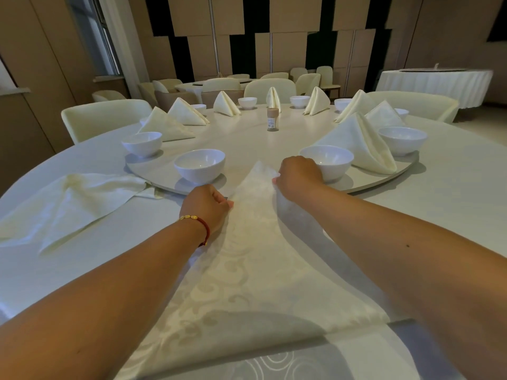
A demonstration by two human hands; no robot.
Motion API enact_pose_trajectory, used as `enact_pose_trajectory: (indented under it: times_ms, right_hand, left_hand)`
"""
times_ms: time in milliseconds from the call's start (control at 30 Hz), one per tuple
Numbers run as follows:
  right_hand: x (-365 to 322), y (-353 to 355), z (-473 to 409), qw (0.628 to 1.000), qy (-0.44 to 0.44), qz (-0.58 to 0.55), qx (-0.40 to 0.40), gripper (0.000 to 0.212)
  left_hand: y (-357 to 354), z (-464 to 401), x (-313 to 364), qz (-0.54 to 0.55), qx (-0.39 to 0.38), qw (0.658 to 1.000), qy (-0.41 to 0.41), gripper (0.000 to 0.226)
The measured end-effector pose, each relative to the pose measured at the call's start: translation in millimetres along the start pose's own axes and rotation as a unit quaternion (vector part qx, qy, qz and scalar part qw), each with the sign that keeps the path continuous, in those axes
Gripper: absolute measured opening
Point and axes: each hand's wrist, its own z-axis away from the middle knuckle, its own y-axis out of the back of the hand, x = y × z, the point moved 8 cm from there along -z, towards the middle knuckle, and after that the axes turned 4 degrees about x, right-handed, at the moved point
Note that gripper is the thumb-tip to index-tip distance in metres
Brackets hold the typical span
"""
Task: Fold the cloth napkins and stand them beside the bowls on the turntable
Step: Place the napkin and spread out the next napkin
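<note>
A cream patterned napkin (pixel 255 270) lies folded into a long triangle on the table in front of me, its tip reaching the turntable (pixel 384 179). My left hand (pixel 205 207) pinches its left edge. My right hand (pixel 299 171) grips its right edge near the tip, next to a white bowl (pixel 329 160). Another bowl (pixel 199 164) stands left of the tip. Several folded napkins stand upright beside bowls around the turntable, one (pixel 359 144) at the right. A loose napkin (pixel 74 204) lies rumpled at the left.
A small jar (pixel 273 119) with a tan lid stands at the turntable's centre. Cream chairs (pixel 107 116) ring the round table. Behind are more tables, one draped in white (pixel 436 83) at the far right.
</note>
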Motion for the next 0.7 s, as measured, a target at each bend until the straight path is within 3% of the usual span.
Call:
enact_pose_trajectory:
  times_ms: [267, 400, 533, 700]
  right_hand:
    - [-11.4, 25.4, 48.6, 0.992, 0.080, -0.069, 0.065, 0.042]
    - [-15.8, 22.5, 123.1, 0.980, 0.140, -0.132, -0.043, 0.058]
    - [-5.6, -7.6, 185.3, 0.959, 0.185, -0.068, -0.202, 0.079]
    - [-1.8, -14.3, 188.5, 0.961, 0.203, -0.040, -0.181, 0.078]
  left_hand:
    - [-4.9, 4.9, -7.6, 0.004, 0.039, 0.999, -0.017, 0.016]
    - [-6.6, 3.8, -7.3, -0.012, 0.039, 0.999, -0.021, 0.016]
    - [-7.8, 4.3, -4.7, -0.034, 0.022, 0.999, -0.021, 0.018]
    - [19.2, 28.6, 35.6, -0.168, 0.065, 0.978, -0.109, 0.033]
